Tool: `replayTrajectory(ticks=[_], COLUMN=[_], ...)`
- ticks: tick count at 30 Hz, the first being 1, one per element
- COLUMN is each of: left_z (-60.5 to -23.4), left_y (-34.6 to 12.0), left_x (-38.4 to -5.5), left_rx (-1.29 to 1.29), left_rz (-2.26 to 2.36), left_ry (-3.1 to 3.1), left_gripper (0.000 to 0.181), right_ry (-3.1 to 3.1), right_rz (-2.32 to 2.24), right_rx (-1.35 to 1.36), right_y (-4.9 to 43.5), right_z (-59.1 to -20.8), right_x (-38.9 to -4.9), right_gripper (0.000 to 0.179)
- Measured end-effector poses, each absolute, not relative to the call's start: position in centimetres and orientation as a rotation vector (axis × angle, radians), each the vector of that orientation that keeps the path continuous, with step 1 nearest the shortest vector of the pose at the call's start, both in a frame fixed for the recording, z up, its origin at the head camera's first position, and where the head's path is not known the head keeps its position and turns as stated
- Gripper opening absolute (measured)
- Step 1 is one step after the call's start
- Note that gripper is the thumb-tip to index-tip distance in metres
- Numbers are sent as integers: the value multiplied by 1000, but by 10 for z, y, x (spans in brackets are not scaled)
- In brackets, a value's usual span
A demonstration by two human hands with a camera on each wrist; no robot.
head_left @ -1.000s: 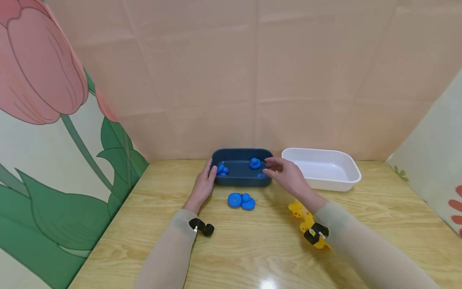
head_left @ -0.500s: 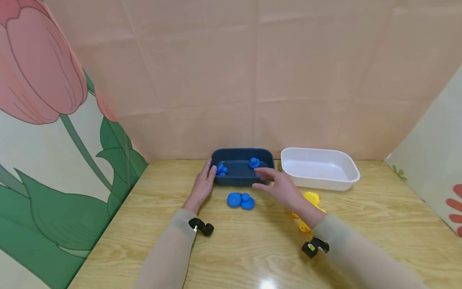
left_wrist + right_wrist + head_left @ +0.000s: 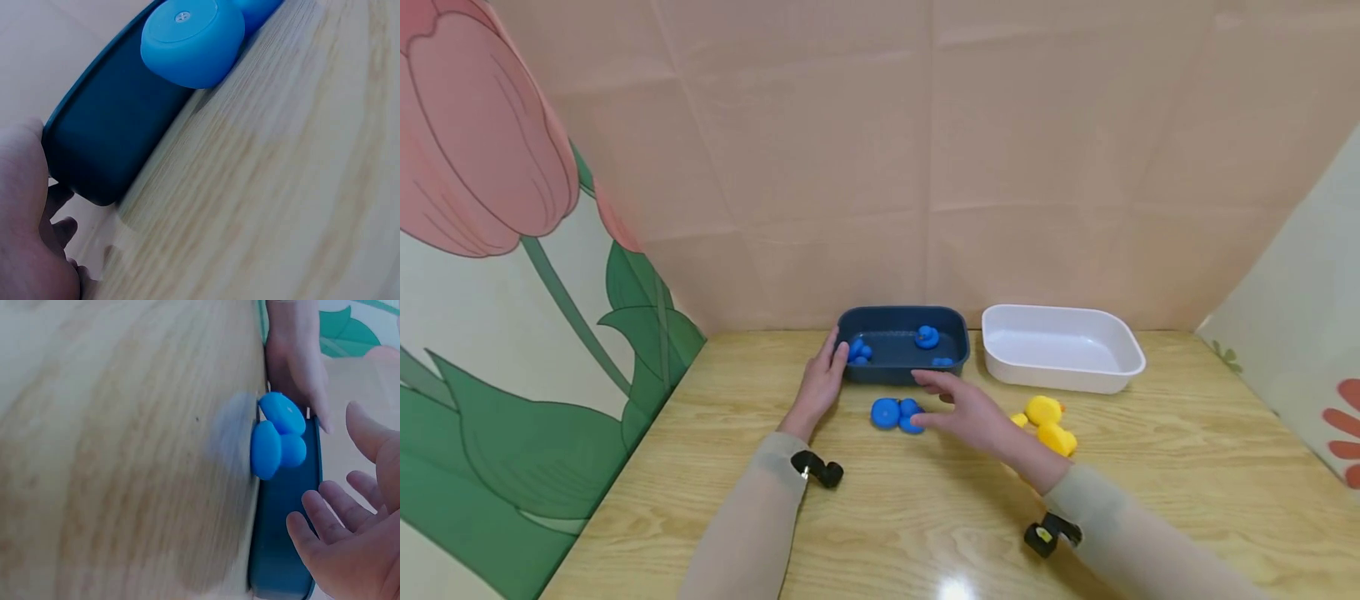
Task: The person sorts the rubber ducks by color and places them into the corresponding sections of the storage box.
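Note:
In the head view my left hand (image 3: 817, 385) rests against the left end of a dark blue tray (image 3: 895, 375), its fingers extended along the outside and its thumb near the front corner. Several blue rubber ducks lie inside, one of them (image 3: 927, 337) toward the back right. In front of the tray two more blue ducks lie together on the table; the left one (image 3: 885, 414) shows its flat base. My right hand (image 3: 966, 412) is just right of this pair, fingers and thumb spread, holding nothing. Its thumb overlaps the right duck (image 3: 907, 410) in this view.
A white tray (image 3: 1063, 379) with nothing in it stands right of the dark one. Several yellow ducks (image 3: 1057, 439) lie in front of it, partly hidden by my right forearm. A pink backdrop (image 3: 925, 167) rises behind the wooden table (image 3: 887, 533).
My right hand has moved from the tray's right end toward the front and left, to the two ducks on the table. The left hand has stayed at the tray's left end.

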State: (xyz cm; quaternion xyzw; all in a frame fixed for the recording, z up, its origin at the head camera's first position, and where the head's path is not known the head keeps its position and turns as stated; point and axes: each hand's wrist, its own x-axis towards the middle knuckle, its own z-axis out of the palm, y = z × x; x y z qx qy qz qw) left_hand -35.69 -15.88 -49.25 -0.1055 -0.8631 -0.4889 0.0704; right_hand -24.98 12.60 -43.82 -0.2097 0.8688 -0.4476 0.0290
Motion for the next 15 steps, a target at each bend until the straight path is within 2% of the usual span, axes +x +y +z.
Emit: replayTrajectory(ticks=[7,15], left_z=[-492,-491], left_y=[-158,-158], left_x=[-357,-356], left_rx=[-309,-308], left_rz=[-1470,-1460], left_ry=[-2600,-2615], left_gripper=[64,69], right_ry=[2646,2630], right_rz=[-1309,-1275], right_rx=[-671,-665], right_y=[123,120], right_z=[-444,-451], right_x=[-246,-245], right_gripper=[79,79])
